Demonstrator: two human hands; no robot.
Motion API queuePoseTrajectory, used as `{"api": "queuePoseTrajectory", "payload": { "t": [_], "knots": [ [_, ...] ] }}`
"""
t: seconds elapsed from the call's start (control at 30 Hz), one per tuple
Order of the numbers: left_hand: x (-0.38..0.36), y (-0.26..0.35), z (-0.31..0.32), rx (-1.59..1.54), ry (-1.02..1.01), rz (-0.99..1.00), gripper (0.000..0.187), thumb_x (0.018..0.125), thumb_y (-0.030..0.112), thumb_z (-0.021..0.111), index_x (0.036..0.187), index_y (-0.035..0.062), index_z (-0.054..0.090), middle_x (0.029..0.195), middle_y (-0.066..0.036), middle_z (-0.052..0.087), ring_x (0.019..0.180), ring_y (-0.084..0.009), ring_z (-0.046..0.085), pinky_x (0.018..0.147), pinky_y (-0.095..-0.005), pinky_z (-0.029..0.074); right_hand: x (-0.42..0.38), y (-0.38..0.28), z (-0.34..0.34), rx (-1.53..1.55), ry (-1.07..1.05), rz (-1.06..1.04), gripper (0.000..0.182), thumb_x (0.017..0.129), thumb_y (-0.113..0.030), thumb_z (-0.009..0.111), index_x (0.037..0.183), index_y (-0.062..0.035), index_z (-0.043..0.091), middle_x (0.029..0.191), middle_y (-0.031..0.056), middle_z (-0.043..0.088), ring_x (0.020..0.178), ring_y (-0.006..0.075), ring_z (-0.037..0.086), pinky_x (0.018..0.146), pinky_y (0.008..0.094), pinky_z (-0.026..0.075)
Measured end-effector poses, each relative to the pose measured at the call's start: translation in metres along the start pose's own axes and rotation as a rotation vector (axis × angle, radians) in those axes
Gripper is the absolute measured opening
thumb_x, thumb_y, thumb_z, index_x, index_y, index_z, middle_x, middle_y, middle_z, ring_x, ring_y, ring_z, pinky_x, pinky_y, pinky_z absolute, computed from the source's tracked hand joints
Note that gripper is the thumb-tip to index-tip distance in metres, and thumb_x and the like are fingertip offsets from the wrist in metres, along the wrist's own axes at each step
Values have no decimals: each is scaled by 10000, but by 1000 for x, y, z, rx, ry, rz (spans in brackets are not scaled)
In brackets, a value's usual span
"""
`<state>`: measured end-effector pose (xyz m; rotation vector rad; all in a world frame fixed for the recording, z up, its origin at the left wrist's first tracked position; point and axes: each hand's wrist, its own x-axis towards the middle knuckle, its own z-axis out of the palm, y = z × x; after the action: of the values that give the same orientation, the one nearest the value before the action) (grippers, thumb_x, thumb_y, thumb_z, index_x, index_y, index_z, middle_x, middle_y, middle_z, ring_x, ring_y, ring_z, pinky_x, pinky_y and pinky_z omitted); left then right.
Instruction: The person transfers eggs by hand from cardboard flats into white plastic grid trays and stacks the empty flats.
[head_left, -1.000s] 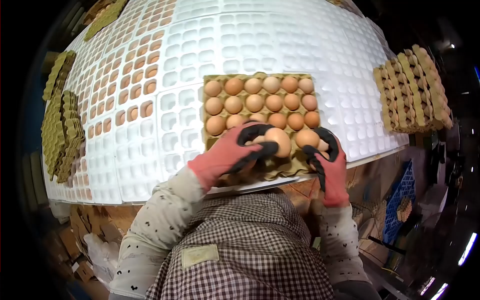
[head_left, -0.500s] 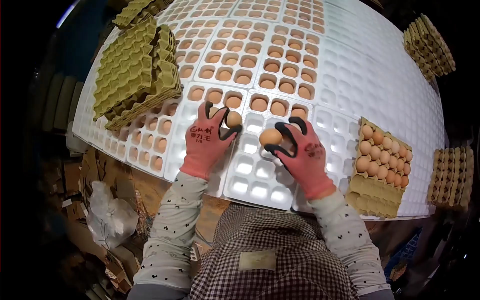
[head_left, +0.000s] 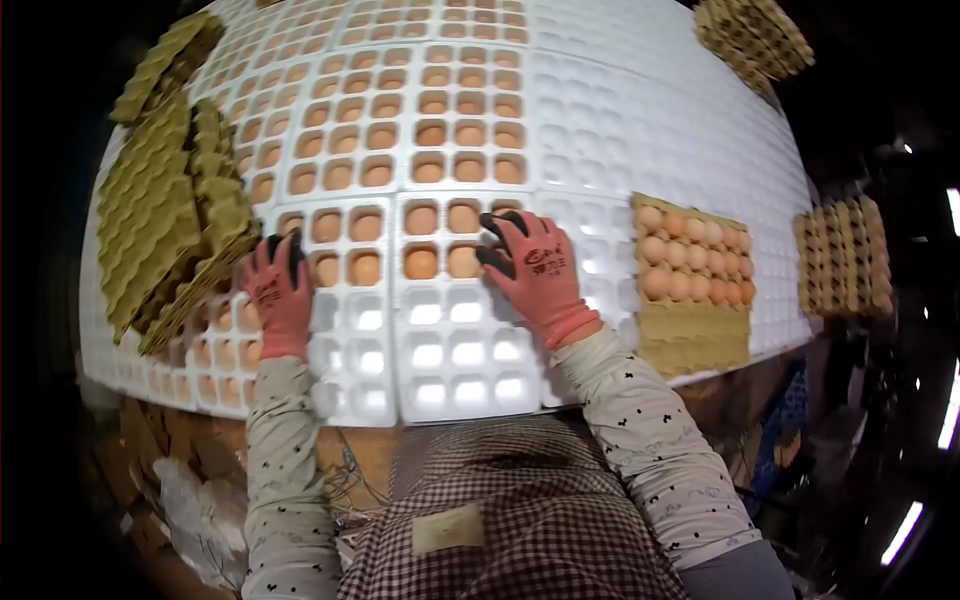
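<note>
White trays (head_left: 468, 390) with square cells cover the table, and brown eggs (head_left: 421, 262) sit in the cells of the two far rows of the nearest trays. My right hand (head_left: 532, 270), in a pink glove with dark fingertips, reaches over the right cell of the second row. Its thumb and forefinger are apart, and the cell beneath is hidden. Over the left cell of the neighbouring tray is my left hand (head_left: 276, 295), gloved alike. Its fingers point forward with a gap beside the thumb. No egg shows in either hand.
At left, stacked egg cartons (head_left: 150, 220) lie on filled trays. A pulp carton (head_left: 695, 335) partly filled with eggs lies at right. More carton stacks stand at the right edge (head_left: 845, 258) and far right (head_left: 755, 40). A plastic bag (head_left: 200, 510) is below the table at left.
My view has shifted right. My left hand has moved left across its tray; my right hand has moved over the right cell. The egg in my right hand is out of sight; second-row cells now hold eggs.
</note>
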<state>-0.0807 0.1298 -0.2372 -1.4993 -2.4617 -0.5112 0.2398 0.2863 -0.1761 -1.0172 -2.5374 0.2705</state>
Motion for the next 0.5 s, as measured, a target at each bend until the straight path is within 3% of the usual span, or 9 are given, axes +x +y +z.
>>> {"api": "queuePoseTrajectory", "payload": {
  "t": [0.1, 0.2, 0.23, 0.33, 0.43, 0.47, 0.5],
  "knots": [
    [0, 13, -5, -82, 42, 6, 450, 878, 136, 630, 1325, 127, 574, 1310, -135, 536, 1224, -394, 456, 1044, -498, 351, -19, 5, -81, 131, -10, 102, 457, 776, -306, 753, 1168, -109, 622, 1118, 102, 594, 1014, 322, 570, 867, 420, 467],
    [8, 117, -42, -564, -27, 81, 542, 827, 11, 624, 1360, 60, 536, 1365, -197, 495, 1265, -397, 457, 1069, -458, 376, -56, 46, -152, -29, -77, 332, 418, 776, -274, 748, 1139, -102, 631, 1094, 98, 599, 969, 309, 587, 855, 411, 475],
    [3, 157, -42, -668, -52, 150, 580, 798, 24, 648, 1364, 67, 534, 1378, -193, 488, 1281, -390, 452, 1080, -468, 370, -69, 63, -165, -117, -132, 438, 415, 768, -252, 750, 1136, -104, 628, 1083, 102, 599, 967, 305, 589, 852, 410, 475],
    [4, 290, -65, -728, -319, 518, 627, 757, 169, 742, 1342, 64, 543, 1348, -183, 499, 1233, -360, 486, 1045, -443, 390, -100, 120, -167, -420, -254, 274, 441, 727, -193, 770, 1129, -95, 617, 1057, 108, 602, 987, 293, 592, 844, 405, 479],
    [-3, 387, -42, -578, -433, 685, 691, 703, 257, 811, 1312, 74, 542, 1283, -154, 516, 1154, -344, 518, 967, -435, 425, -111, 151, -156, -291, -179, 117, 463, 681, -125, 780, 1106, -79, 600, 1037, 129, 592, 988, 319, 586, 840, 415, 486],
    [-5, 406, -34, -438, -468, 703, 742, 642, 264, 853, 1288, 76, 540, 1257, -136, 522, 1132, -335, 523, 965, -432, 421, -117, 159, -172, -172, -129, 194, 494, 721, -101, 767, 1180, -66, 588, 1082, 107, 601, 1040, 278, 599, 843, 374, 502],
    [-4, 416, -32, -460, -481, 693, 740, 632, 255, 861, 1274, 71, 543, 1241, -137, 531, 1115, -336, 531, 952, -432, 430, -129, 171, -185, 227, -32, 365, 498, 748, -98, 754, 1212, -59, 578, 1118, 97, 600, 1066, 249, 594, 855, 355, 502]
  ]
}}
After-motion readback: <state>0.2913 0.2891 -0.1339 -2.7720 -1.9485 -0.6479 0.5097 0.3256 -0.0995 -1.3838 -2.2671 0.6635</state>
